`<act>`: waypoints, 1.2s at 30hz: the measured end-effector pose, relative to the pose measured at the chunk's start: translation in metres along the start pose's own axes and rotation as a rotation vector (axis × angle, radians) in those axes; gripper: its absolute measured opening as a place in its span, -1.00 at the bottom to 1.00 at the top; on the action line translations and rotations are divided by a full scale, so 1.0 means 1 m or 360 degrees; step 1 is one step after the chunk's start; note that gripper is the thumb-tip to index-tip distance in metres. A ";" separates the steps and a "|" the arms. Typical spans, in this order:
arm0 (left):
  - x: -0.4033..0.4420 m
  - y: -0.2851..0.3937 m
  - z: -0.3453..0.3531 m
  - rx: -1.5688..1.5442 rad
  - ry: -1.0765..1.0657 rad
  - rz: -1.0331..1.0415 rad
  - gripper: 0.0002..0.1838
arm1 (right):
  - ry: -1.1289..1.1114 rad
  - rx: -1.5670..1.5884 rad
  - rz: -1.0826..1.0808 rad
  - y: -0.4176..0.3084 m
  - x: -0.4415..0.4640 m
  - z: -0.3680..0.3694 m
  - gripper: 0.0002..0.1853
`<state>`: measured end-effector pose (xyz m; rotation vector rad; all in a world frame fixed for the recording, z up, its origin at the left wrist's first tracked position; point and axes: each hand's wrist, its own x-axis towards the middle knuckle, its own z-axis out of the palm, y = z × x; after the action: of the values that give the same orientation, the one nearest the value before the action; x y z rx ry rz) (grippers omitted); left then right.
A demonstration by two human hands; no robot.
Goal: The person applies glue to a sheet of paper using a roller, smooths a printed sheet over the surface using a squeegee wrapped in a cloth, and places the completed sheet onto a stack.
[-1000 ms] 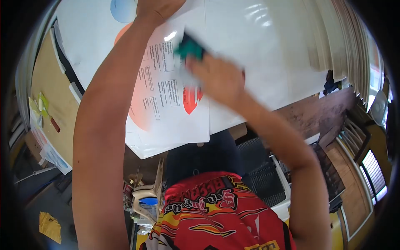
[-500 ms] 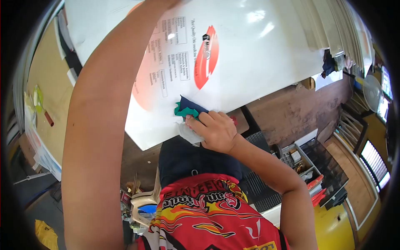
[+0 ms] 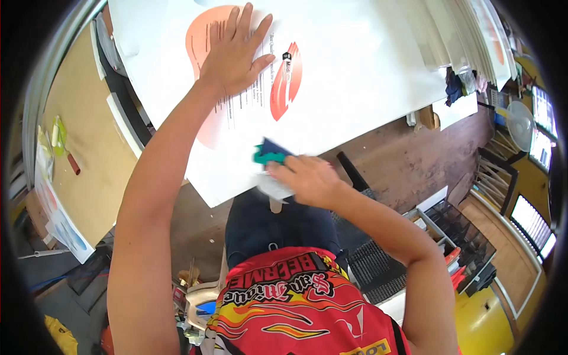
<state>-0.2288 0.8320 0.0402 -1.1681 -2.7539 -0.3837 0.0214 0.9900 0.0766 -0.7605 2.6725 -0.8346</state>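
Observation:
My left hand [image 3: 232, 62] lies on the printed white sheet [image 3: 343, 77], fingers spread flat over the orange print and its lines of text. To its right is a red leaf-shaped logo [image 3: 286, 83] on the sheet. Nearer my body, my right hand [image 3: 310, 180] is closed on a crumpled green and dark blue rag [image 3: 271, 155], at the sheet's near edge. A white cloth or paper [image 3: 274, 186] hangs below the same hand, blurred; whether it is a separate piece I cannot tell.
A tan board [image 3: 89, 142] with a red-handled tool [image 3: 73, 164] stands at left. Stacked sheets [image 3: 455, 35] and bunched cloths [image 3: 454, 87] sit at upper right. A fan [image 3: 520, 125] is farther right. Below are a black chair [image 3: 378, 269] and a tool tray [image 3: 435, 228].
My left hand, almost out of view at the top before, now shows whole and flat on the print. My right hand has shifted slightly right and is blurred, still holding the rag.

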 end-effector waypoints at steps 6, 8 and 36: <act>-0.002 0.013 -0.021 -0.0488 -0.0594 0.0894 -0.12 | 0.0492 -0.0082 0.0769 0.037 -0.086 -0.045 -0.52; -0.002 0.049 -0.052 -0.0649 -0.1152 0.1251 -0.01 | 0.0579 -0.0098 0.1015 0.027 -0.128 -0.056 -0.48; -0.190 0.107 -0.066 -0.0183 -0.0189 0.0195 -0.50 | 0.1498 0.0252 0.2221 -0.081 -0.315 0.100 -0.61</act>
<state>-0.0186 0.7545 0.0829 -1.4231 -2.7733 -0.4791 0.3545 1.0582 0.0653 1.7531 2.6914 -0.9714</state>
